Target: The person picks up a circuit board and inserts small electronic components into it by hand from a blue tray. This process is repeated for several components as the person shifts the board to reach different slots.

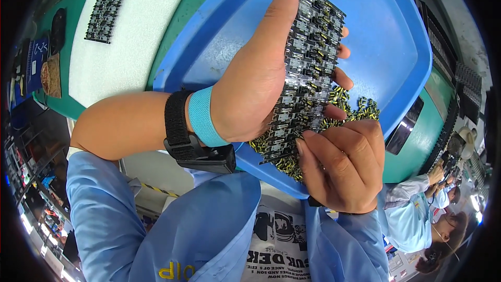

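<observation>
A long black circuit board panel point(313, 47), crowded with rows of small parts, stands tilted over a blue plastic tub point(386, 26). My left hand point(253, 75) is closed on it, thumb along the left edge and fingertips showing past the right one. Some small yellow-and-black components sit along the panel's middle. My right hand point(347, 162) is pinched at the panel's lower right part; whatever is between thumb and forefinger is hidden. Behind and below the hands, a heap of loose yellow-and-black components point(368, 109) lies in the tub.
On the left, a white foam sheet point(125, 47) carries another black board panel point(110, 2). Under it is a green tabletop point(68, 75). A dark phone-like slab point(406, 125) lies right of the tub. Further right, a person in light blue point(409, 219) works nearby.
</observation>
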The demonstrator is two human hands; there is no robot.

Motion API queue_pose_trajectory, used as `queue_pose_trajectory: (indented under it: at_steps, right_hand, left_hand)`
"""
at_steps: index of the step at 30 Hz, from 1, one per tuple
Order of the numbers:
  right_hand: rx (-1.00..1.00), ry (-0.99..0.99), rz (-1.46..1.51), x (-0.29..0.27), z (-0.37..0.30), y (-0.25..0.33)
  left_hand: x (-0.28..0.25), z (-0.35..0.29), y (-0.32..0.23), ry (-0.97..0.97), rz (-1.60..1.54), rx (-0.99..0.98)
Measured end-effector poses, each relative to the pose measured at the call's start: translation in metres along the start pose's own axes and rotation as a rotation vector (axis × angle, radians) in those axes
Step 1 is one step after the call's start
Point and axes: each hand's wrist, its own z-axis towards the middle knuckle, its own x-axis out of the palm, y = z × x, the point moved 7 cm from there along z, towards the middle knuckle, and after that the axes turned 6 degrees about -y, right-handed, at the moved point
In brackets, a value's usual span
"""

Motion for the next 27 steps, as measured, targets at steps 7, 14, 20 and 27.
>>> queue_pose_trajectory:
  at_steps: [7, 14, 20, 27]
  right_hand:
    - [0.026, 0.000, -0.014, -0.0031, -0.0018, -0.0028]
    - [-0.068, -0.068, -0.015, 0.0016, -0.0008, -0.0008]
    - [-0.085, -0.040, -0.080, 0.0038, 0.0012, 0.0047]
    - [-0.006, 0.020, -0.068, 0.0026, 0.0002, 0.0004]
  left_hand:
    - [0.0026, 0.0014, 0.0021, 0.005, -0.022, -0.011]
    - [0.0014, -0.0001, -0.0001, -0.006, -0.009, 0.013]
    - [0.0003, -0.0005, -0.0019, -0.009, 0.013, 0.026]
    - [0.0021, 0.0021, 0.0006, -0.018, 0.029, 0.051]
